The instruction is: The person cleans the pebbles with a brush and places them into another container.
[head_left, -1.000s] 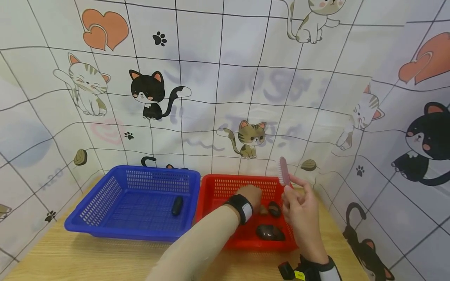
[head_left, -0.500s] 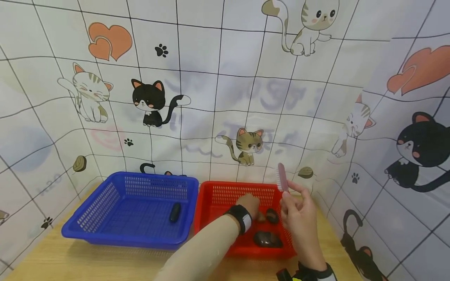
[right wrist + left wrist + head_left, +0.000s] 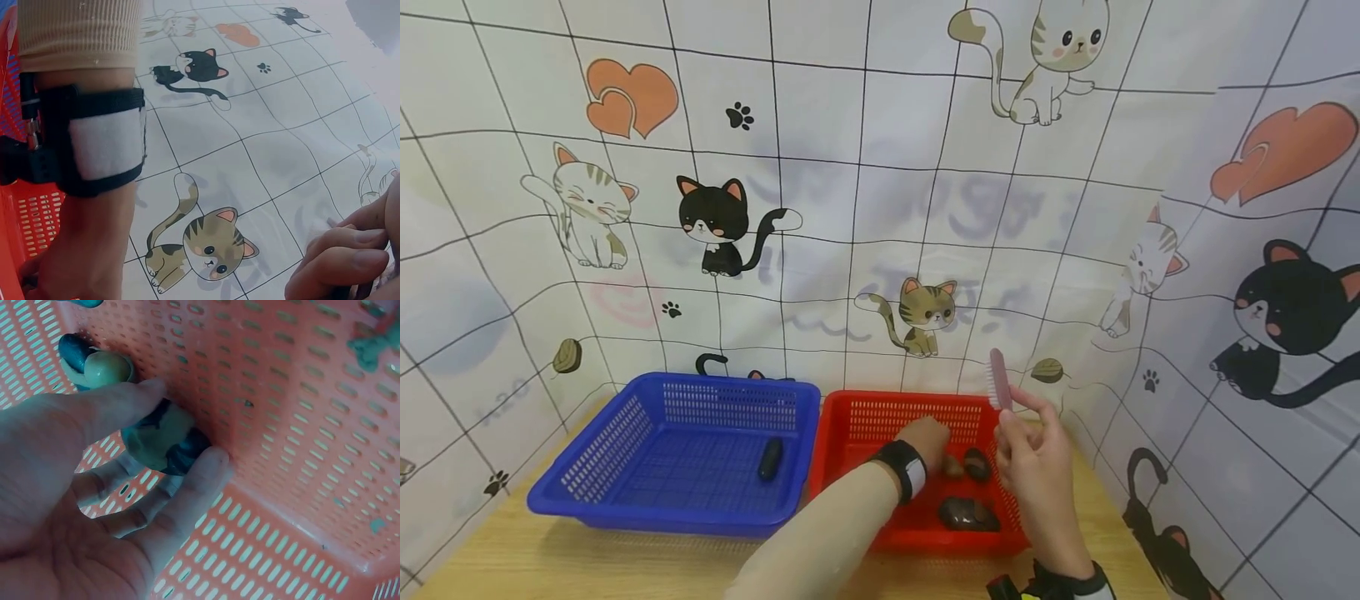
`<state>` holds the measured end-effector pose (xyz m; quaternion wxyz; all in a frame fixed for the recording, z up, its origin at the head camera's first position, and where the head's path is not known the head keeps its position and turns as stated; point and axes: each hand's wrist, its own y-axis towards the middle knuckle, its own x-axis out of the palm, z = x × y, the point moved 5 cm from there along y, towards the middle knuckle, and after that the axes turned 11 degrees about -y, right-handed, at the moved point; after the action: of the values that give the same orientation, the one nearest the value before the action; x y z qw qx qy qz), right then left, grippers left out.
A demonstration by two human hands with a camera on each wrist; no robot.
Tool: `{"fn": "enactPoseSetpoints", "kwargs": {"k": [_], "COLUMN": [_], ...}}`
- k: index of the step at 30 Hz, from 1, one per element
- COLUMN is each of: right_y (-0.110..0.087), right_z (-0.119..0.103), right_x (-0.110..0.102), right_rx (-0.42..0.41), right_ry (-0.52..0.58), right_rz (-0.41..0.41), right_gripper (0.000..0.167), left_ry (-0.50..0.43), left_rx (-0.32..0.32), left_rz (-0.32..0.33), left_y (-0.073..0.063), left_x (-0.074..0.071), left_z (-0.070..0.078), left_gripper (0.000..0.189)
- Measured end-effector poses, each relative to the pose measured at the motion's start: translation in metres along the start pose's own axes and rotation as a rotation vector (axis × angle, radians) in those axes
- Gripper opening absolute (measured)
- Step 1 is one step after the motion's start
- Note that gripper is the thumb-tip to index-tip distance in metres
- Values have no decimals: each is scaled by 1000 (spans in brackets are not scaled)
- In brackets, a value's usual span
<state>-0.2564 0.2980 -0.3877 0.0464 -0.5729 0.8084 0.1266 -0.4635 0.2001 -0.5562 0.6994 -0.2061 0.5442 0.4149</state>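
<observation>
Reaching into the red basket (image 3: pixel 891 546), my left hand (image 3: pixel 925 442) pinches a smooth dark-and-tan stone (image 3: pixel 165 437) between thumb and fingers, as the left wrist view shows. In the head view that stone is hidden behind the hand. My right hand (image 3: pixel 1037 467) is raised over the basket's right side. It holds a small pink brush (image 3: pixel 998 382) upright, white bristles facing left. Other stones lie in the red basket: a dark brown-banded one (image 3: pixel 976 464), a small tan one (image 3: pixel 952 467) and a large shiny dark one (image 3: pixel 967 514).
To the left, touching or nearly touching the red one, stands a blue basket (image 3: pixel 673 525) with a dark oblong piece (image 3: pixel 771 458) inside. Both baskets are on a wooden table (image 3: pixel 647 567). A cat-printed sheet (image 3: pixel 820 208) hangs close behind and at the sides.
The head view has shifted, so the baskets appear lower and slightly further left. My left hand stays in the red basket. The right hand still holds the brush up, barely moved.
</observation>
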Motion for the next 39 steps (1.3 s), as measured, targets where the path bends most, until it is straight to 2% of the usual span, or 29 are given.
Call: {"fn": "enactPoseSetpoints", "kwargs": {"k": [1,3,7,10,13,20,23,29,34,39], "right_y": [0,0,1,2,2,1,-1,-6,-11,-14], "right_z": [-1,-1,-2,-2,-3,1,3,7,3,-5], "right_x": [0,1,1,2,3,4,5,7,13,24], "right_rx": [-3,-9,-14,-17,-24,-5,19,61,35,-24], "right_ry": [2,4,11,7,4,0,-30,-69,-39,2], "right_rz": [1,4,7,3,-1,1,-2,-32,-66,-108], "right_gripper": [44,44,43,44,44,42,45,51,49,44], "left_ry": [13,26,-53,-138,-190,-301,-383,-557,-719,-842], "left_rx": [17,44,15,-21,-24,-18,-22,-49,-73,-84], "left_rz": [3,0,-48,-76,-77,-33,0,93,177,246], "left_y": [0,-4,-32,-56,-72,-99,-118,-163,-197,-220], "left_x": [-1,-16,-71,-109,-132,-155,-166,-180,-192,-199], "left_z": [-1,5,32,50,57,50,43,31,25,19], "left_gripper": [24,18,17,24,27,34,36,40,43,41]}}
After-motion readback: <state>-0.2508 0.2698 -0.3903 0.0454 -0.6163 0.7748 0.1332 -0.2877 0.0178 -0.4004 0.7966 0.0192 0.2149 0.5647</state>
